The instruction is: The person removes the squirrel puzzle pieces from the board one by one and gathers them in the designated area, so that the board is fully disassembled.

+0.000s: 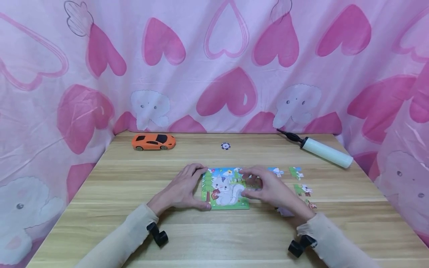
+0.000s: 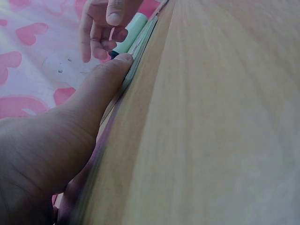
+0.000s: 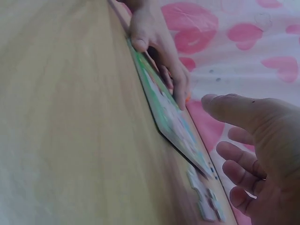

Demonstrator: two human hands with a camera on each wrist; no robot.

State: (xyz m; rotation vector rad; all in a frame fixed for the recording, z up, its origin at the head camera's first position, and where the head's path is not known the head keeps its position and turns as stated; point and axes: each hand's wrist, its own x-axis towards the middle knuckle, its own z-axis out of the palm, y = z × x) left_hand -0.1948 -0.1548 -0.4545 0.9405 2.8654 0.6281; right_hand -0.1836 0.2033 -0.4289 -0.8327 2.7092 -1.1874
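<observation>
A square squirrel puzzle board lies on the wooden table, its green lower edge facing me. My left hand rests at its left side, fingers at the upper left corner and thumb on the lower left one. In the left wrist view the thumb lies along the board's edge. My right hand hovers by the board's right side, thumb and fingers apart with nothing between them. The right wrist view shows that hand above the table, fingers loosely bent. Part of the board's right edge is hidden behind it.
Loose puzzle pieces lie right of the board, some partly covered by my right forearm. Farther back are an orange toy car, a poker chip and a pale green hand pump. A pink heart-patterned curtain hangs behind the table.
</observation>
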